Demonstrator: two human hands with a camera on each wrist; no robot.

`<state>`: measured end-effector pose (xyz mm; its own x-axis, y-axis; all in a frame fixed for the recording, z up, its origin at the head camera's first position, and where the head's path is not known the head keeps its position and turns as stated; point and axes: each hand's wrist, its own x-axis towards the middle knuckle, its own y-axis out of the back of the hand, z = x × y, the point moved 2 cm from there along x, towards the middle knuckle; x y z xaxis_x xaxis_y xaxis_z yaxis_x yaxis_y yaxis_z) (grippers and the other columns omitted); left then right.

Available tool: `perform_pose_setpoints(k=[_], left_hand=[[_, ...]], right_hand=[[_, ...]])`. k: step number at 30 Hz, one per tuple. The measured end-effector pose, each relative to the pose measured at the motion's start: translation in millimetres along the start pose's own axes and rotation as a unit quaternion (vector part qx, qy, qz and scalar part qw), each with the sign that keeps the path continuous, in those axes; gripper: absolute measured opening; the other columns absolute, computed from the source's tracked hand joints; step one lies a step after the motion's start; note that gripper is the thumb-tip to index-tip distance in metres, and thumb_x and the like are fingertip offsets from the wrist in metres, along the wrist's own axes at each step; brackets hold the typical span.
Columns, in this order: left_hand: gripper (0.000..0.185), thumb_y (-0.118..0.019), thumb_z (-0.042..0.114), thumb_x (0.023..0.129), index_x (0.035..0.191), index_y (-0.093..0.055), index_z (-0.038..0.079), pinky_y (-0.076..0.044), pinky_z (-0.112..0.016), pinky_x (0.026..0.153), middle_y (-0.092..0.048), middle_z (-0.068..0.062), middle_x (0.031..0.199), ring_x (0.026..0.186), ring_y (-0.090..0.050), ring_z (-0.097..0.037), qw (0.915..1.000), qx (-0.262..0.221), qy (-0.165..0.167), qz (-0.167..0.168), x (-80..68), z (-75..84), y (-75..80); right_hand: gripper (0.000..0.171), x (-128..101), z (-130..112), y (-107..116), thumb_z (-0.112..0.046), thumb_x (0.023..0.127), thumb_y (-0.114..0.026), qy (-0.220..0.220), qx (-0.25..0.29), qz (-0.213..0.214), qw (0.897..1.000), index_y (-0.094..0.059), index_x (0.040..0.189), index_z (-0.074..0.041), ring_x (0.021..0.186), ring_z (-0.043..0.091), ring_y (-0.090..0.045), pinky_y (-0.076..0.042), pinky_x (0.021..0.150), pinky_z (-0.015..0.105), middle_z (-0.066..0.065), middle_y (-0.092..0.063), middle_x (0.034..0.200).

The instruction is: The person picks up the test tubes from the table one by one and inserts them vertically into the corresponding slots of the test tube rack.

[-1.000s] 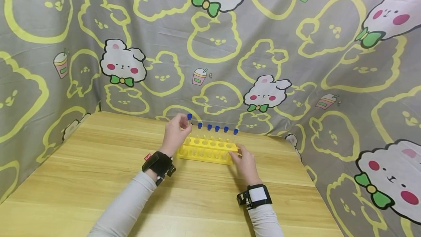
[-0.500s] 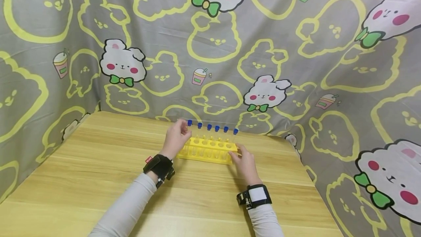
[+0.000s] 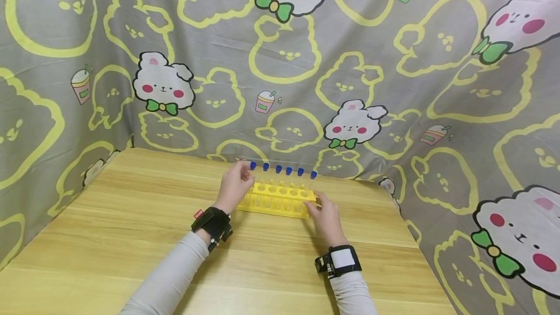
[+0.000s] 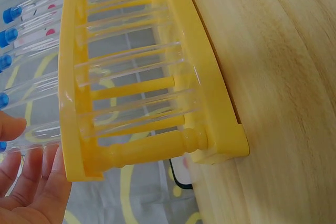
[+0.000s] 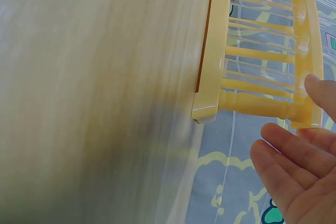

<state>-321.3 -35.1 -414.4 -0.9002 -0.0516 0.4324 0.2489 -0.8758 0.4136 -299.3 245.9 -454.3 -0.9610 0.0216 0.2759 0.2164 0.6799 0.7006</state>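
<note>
Your left hand [image 3: 236, 184] pinches the leftmost blue-capped tube [image 3: 252, 166], which stands in the back row at the 9 o'clock end of the yellow rack [image 3: 277, 201]; the rack sits on the worktop [image 3: 131, 218] toward its 12 o'clock edge. Your right hand [image 3: 325, 218] rests at the rack's 3 o'clock end, fingers [image 5: 294, 153] loosely extended and touching its top rail, gripping nothing. Five more capped tubes [image 3: 288, 171] stand in a row beside the pinched one.

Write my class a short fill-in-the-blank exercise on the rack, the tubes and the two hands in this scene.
1. The rack is coloured ____.
2. The tubes have caps coloured ____.
3. The left hand pinches the tube at the rack's ____ end.
4. The right hand touches the rack's ____ end.

Missing words: yellow; blue; left; right
</note>
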Motion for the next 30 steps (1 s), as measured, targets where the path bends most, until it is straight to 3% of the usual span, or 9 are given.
perform_pose_setpoints(k=[19, 24, 30], left_hand=[[0.025, -0.067, 0.005, 0.087, 0.111, -0.058, 0.003, -0.056, -0.036, 0.081, -0.065, -0.014, 0.099, 0.089, -0.066, -0.025, 0.9998, -0.004, 0.013, -0.016, 1.3, -0.6, -2.9], [0.035, -0.07, 0.011, 0.087, 0.119, -0.059, 0.006, -0.054, -0.039, 0.085, -0.065, -0.014, 0.104, 0.096, -0.063, -0.026, 0.9994, 0.008, 0.023, -0.023, -2.4, 1.6, 6.9], [0.045, -0.066, 0.027, 0.091, 0.129, -0.055, 0.007, -0.049, -0.049, 0.096, -0.063, -0.016, 0.122, 0.113, -0.059, -0.032, 0.998, 0.051, 0.025, -0.029, -9.9, -2.1, 32.6]], right_hand=[[0.055, 0.5, -0.9, 0.8, -0.026, 0.092, -0.066, -0.007, 0.007, -0.005, 1.0, -0.049, 0.138, -0.001, 0.109, 0.04, -0.066, -0.055, 0.089, 0.045, 0.03, -0.059, 0.128], [0.056, 0.3, -1.9, 1.1, -0.026, 0.092, -0.067, -0.007, 0.004, -0.005, 1.0, -0.049, 0.138, -0.001, 0.108, 0.04, -0.066, -0.055, 0.089, 0.045, 0.029, -0.06, 0.128], [0.054, 1.5, -4.9, 2.8, -0.026, 0.091, -0.067, -0.014, -0.005, -0.012, 1.0, -0.05, 0.136, -0.002, 0.113, 0.04, -0.064, -0.055, 0.091, 0.046, 0.026, -0.059, 0.13]])
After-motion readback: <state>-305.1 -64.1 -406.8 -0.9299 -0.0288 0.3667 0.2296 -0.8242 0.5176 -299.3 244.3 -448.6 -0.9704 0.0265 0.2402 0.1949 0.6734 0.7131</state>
